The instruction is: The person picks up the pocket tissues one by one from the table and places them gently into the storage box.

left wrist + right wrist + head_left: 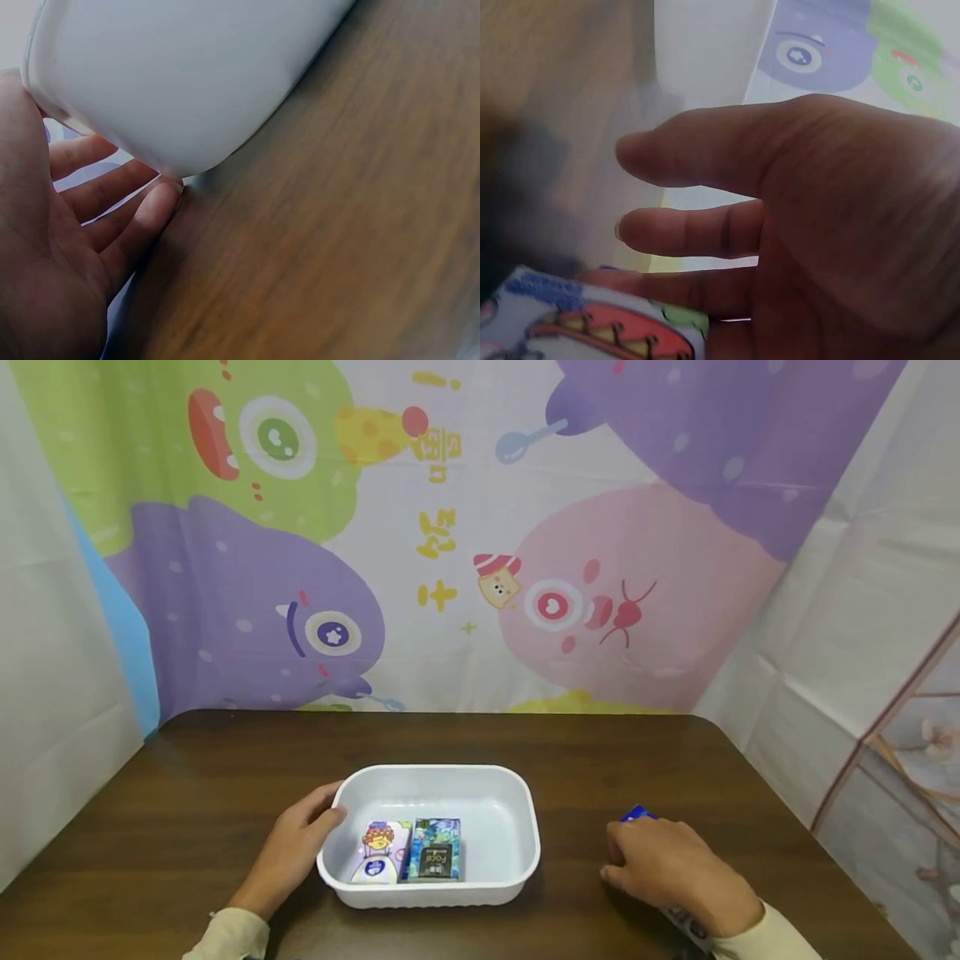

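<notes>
A pack (604, 322) lies at the right of a brown table (600, 747), mostly hidden beneath the right hand (663, 864). Its blue end shows just beyond the knuckles and its other end under the wrist, so its long axis slants from far left to near right, roughly in line with the forearm. The right hand is by far the nearer one. It reaches in from the near right, back upward, thumb well apart from fairly straight fingers; whether they touch the pack I cannot tell. Well to the left, a white tray (427, 896) holds a lilac box (382, 852) and a blue-green box (432, 852). The left hand (296, 843) grips its left rim, thumb over the edge, fingers against the outer wall.
</notes>
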`<control>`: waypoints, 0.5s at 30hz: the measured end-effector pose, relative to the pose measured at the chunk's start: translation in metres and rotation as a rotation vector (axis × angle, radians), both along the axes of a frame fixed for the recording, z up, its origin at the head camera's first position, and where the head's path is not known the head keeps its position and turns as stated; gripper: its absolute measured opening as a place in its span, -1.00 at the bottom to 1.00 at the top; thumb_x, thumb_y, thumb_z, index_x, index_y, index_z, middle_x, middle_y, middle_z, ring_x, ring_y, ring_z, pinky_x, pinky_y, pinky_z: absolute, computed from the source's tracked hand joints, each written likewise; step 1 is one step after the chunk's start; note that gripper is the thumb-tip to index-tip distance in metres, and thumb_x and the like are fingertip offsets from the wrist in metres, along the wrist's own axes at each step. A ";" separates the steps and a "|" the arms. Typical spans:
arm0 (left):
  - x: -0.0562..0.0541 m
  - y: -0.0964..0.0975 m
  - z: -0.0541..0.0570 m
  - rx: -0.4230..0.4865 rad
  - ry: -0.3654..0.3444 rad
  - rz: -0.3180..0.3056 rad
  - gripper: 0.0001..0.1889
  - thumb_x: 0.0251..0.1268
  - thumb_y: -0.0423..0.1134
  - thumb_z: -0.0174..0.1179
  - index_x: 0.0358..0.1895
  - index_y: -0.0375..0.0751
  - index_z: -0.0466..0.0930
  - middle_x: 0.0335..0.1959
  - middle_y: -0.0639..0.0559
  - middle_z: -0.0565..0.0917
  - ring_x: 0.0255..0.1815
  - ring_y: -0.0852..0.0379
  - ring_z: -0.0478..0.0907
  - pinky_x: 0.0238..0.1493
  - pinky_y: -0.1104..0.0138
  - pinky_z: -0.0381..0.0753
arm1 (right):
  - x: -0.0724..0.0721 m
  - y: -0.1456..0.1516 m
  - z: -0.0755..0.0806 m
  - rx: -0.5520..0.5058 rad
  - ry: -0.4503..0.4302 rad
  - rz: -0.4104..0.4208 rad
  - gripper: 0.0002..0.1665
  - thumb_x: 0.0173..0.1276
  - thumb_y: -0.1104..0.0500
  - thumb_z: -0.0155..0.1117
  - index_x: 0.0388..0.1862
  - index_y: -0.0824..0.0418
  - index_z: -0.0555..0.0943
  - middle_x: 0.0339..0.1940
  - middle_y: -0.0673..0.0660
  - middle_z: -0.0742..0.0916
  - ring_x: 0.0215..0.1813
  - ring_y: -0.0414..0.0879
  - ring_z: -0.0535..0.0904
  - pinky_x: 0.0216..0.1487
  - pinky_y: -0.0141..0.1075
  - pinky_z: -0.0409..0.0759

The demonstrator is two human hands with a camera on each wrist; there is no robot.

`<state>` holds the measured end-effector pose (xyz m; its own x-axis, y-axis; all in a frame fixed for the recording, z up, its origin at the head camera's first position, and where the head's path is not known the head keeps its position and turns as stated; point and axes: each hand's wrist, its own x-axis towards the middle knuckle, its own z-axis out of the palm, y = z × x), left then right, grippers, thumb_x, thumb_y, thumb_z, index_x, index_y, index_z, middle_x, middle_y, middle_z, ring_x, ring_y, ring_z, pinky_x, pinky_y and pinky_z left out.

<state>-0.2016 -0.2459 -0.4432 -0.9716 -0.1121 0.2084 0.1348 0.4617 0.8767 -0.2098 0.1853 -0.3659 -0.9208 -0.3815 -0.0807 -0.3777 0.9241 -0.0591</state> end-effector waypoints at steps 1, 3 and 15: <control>0.000 0.000 0.000 -0.006 0.003 0.000 -0.56 0.52 -0.20 0.07 0.36 -0.26 0.47 0.26 -0.19 0.58 0.19 -0.03 0.49 0.05 0.40 0.50 | 0.000 0.001 0.000 -0.001 -0.005 -0.005 -0.67 0.17 -0.06 0.51 -0.44 -0.01 0.50 -0.54 -0.10 0.53 -0.45 -0.14 0.47 -0.39 -0.06 0.49; 0.001 -0.001 0.000 -0.012 0.007 0.000 -0.57 0.52 -0.20 0.07 0.36 -0.26 0.48 0.25 -0.19 0.58 0.19 -0.02 0.49 0.05 0.40 0.50 | 0.000 0.002 0.001 -0.001 -0.018 -0.013 -0.68 0.17 -0.05 0.51 -0.42 -0.01 0.51 -0.53 -0.10 0.53 -0.46 -0.14 0.47 -0.40 -0.07 0.49; 0.001 -0.001 0.002 0.002 -0.016 -0.006 -0.55 0.53 -0.18 0.06 0.37 -0.27 0.46 0.28 -0.21 0.56 0.20 -0.03 0.49 0.03 0.39 0.51 | -0.005 0.013 0.012 -0.003 -0.069 -0.060 -0.69 0.22 -0.07 0.49 -0.37 0.04 0.55 -0.52 -0.09 0.57 -0.49 -0.15 0.48 -0.43 -0.11 0.47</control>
<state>-0.2010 -0.2468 -0.4412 -0.9755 -0.1063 0.1928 0.1239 0.4588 0.8799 -0.2145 0.1984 -0.3543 -0.9343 -0.3261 -0.1438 -0.3165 0.9447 -0.0861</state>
